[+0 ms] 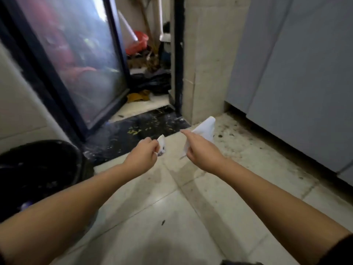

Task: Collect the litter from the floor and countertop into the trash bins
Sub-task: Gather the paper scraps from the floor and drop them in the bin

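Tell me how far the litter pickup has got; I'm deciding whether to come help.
Partway. Nothing is visibly binned yet. In hand: the left hand grips a small paper scrap, the right hand a larger white paper. Left: carrying both to the black trash bin, plus the debris on the dark threshold.

**Hidden, cropped and blurred**

The black trash bin (pixel 38 175) is cut off by the left edge, its contents too dark to read. Behind the smeared glass door (pixel 76 60), red shapes stay unidentifiable. Each paper scrap (pixel 161 145) is partly hidden inside a closed grip; both elbows leave the frame
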{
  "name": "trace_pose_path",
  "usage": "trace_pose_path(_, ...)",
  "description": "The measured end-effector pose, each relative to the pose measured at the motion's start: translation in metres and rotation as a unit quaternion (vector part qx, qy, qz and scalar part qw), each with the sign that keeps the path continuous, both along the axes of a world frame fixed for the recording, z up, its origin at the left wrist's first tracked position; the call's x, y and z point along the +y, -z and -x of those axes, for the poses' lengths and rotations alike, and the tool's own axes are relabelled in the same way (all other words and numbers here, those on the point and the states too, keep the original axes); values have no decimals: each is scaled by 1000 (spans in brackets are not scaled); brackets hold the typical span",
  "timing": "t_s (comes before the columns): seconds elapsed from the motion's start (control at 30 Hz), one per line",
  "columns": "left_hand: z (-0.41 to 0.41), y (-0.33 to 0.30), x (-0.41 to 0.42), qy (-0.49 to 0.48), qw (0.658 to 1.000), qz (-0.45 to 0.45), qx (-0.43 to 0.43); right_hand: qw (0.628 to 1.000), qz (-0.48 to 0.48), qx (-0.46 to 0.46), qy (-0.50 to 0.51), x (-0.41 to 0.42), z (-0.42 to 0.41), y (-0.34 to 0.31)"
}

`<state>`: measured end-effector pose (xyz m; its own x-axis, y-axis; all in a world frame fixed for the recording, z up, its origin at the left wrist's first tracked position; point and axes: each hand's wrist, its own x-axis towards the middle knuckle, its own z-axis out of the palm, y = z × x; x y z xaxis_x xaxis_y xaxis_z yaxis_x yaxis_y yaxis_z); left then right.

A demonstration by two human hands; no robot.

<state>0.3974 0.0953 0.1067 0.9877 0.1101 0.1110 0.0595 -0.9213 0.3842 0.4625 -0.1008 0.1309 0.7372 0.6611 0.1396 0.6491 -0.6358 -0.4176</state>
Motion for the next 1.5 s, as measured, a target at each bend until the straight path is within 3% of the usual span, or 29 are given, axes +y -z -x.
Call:
trace_pose_path(0.2, 114, -44, 173, -103, 991, -23, -81, 978, -3, -122, -172, 183, 87, -39)
trace_pose_path(0.33, 175, -35, 265, -195, 978, -36, -60, 954, 66, -130, -262, 270, 136, -34)
trace_pose_path(0.43, 200, -1, 296, -205, 973, -58, 88, 928, 215, -104, -286, 319, 158, -8)
trace_pose_path(0.57, 199, 47, 304, -121, 934, -75, 328, 860, 426, 12, -279, 367, 170, 44)
trace_pose_path(0.67, 187, 77, 300, -46, 904, -102, 412, 829, 488, 139, -234, 383, 173, 80)
trace_pose_path(0.83, 185, 84, 290, 30, 835, -92, 541, 775, 541, 219, -243, 385, 173, 103)
trace_pose_path(0.9, 186, 69, 288, 31, 850, -66, 521, 793, 490, 287, -220, 386, 172, 91)
trace_pose_path(0.97, 183, 48, 289, 23, 870, -33, 492, 799, 476, 296, -218, 389, 167, 69)
trace_pose_path(1.07, 178, 5, 297, -5, 889, -6, 457, 803, 505, 209, -239, 393, 150, 24)
trace_pose_path(1.23, 180, -98, 293, -60, 899, 13, 434, 876, 418, 108, -215, 375, 126, -85)
trace_pose_path(1.5, 218, -280, 248, -117, 903, 147, 387, 896, 364, 223, -122, 291, 151, -256)
